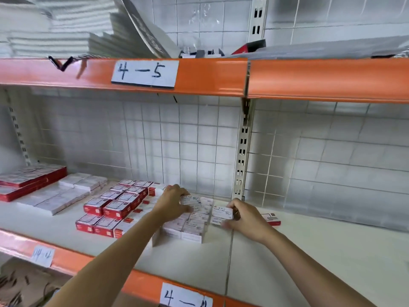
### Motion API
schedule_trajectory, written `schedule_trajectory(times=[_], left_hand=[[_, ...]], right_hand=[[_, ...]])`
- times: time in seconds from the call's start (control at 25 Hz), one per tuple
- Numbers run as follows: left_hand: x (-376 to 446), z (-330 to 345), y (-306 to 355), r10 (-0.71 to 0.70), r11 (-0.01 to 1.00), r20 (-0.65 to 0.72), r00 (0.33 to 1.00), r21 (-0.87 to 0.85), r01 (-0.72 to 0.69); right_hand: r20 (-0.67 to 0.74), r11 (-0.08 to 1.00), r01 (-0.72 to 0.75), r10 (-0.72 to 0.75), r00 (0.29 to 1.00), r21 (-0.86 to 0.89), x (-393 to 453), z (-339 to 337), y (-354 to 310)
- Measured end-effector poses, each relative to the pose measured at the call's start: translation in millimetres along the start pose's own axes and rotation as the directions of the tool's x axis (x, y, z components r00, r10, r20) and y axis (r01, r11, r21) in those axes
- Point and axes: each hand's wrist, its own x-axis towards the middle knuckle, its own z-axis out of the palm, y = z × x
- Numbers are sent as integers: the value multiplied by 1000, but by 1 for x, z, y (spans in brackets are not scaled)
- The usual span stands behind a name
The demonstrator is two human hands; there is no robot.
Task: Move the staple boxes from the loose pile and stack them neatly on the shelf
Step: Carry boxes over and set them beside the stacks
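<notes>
1. the person reaches both bare arms over the white shelf (287,251), whose front edge is an orange rail.
2. the left hand (171,203) rests on top of a block of white staple boxes (192,222) that stands near the middle of the shelf; its fingers curl over a small white box (188,199) at the back of the block's top and grip it.
3. the right hand (245,219) pinches another white box (222,212) between thumb and fingers, holding it just beside the right side of the block, slightly above the shelf surface.
4. one more white box lies flat under that hand, touching the block's right side; how many boxes are there cannot be told.
5. a red and white box (271,218) lies on the shelf behind the right wrist, partly hidden.
6. to the left of the block stand neat rows of red staple boxes (110,209), two layers high in places.
7. farther left lie flat white packs (66,196) and, at the far edge, stacked red packs (28,180).
8. a paper label (145,73) reading "4-5" is stuck on the orange rail of the shelf above.
9. that upper shelf carries leaning grey and white paper stacks (66,29).
10. a white tiled wall (177,140) lies behind the shelves.
</notes>
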Motion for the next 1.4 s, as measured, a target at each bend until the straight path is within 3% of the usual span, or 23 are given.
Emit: schedule_trajectory(times=[0.12,0.44,0.56,0.84,1.04,1.2,1.4], left_hand=[[29,2,-7,43,999,-9,999,25,-42],[70,14,-35,81,983,158,984,149,-105],[70,11,-44,149,971,144,978,168,-172],[67,12,-41,169,967,108,980,174,-186],[61,14,-15,311,937,39,950,154,-313],[54,29,28,454,879,50,890,139,-456],[43,59,105,586,805,111,803,37,-592]], right_hand=[[-18,999,-53,53,998,-12,16,12,-7],[-60,985,-171,168,984,-39,50,23,1],[-59,979,-178,173,983,-95,70,30,1],[-66,981,-175,170,983,-81,97,50,-8],[-51,973,-147,141,989,-177,80,26,-4],[-42,922,-50,37,998,-385,32,-4,16],[-127,848,-133,78,989,-514,-35,-53,47]])
